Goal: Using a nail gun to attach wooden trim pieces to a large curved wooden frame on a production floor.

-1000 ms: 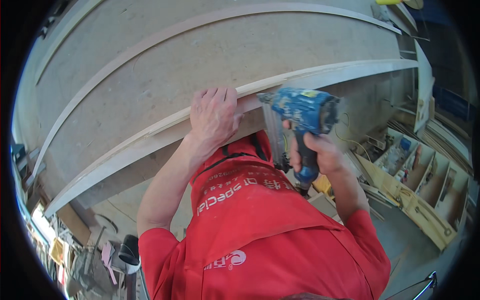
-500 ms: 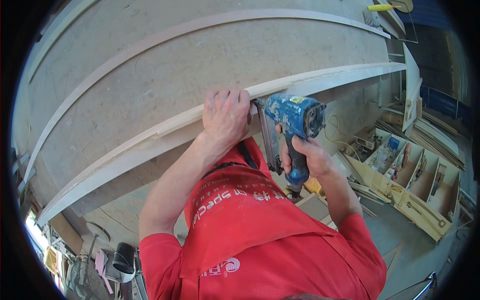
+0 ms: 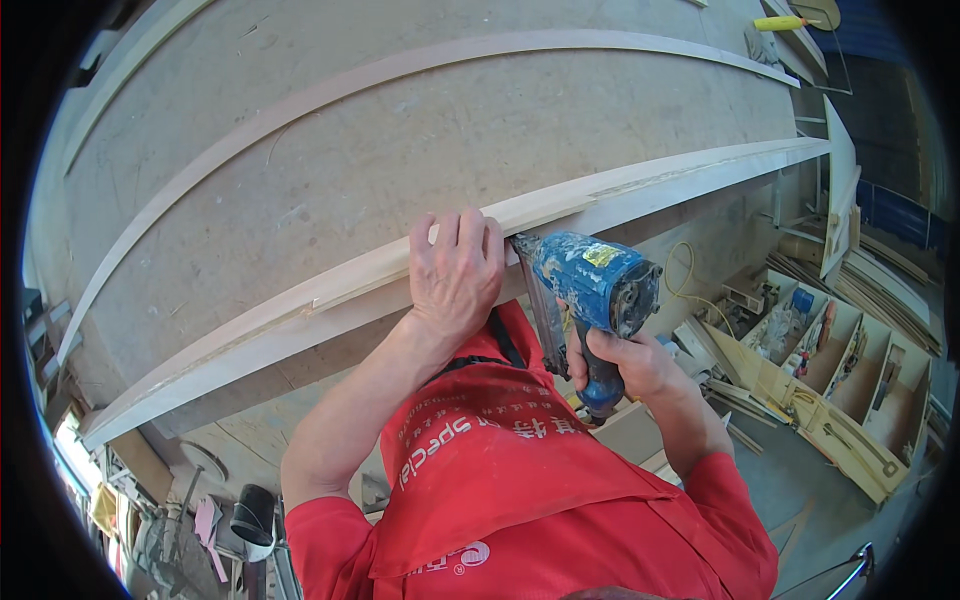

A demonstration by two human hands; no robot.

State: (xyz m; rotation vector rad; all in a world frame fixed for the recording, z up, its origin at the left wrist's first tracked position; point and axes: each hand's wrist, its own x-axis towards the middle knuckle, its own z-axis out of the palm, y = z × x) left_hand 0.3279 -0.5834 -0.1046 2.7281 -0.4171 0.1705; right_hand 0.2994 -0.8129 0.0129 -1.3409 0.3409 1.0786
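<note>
A long pale wooden strip (image 3: 360, 272) runs along the near edge of the workbench (image 3: 400, 145). My left hand (image 3: 455, 270) is closed over it, fingers hooked across its top and far side; the thumb is hidden. In my right hand (image 3: 632, 358) is a worn blue nail gun (image 3: 592, 275), with my fingers wrapped round its dark grip. The nail gun's nose meets the near side of the strip just right of my left hand. Its slim magazine (image 3: 543, 310) slants down toward my red apron (image 3: 500, 450).
A thin curved strip (image 3: 430, 60) arcs across the bench farther off. At the right stands a divided wooden toolbox (image 3: 850, 430) holding tools, beside stacked boards (image 3: 880, 290). A yellow hose (image 3: 690, 270) hangs nearby. A black bucket (image 3: 253, 513) is at lower left.
The whole view has shifted slightly, so things sit a little lower and to the right. My left hand's fingers are slightly more spread. The nail gun has tilted a little, its nose still at the strip.
</note>
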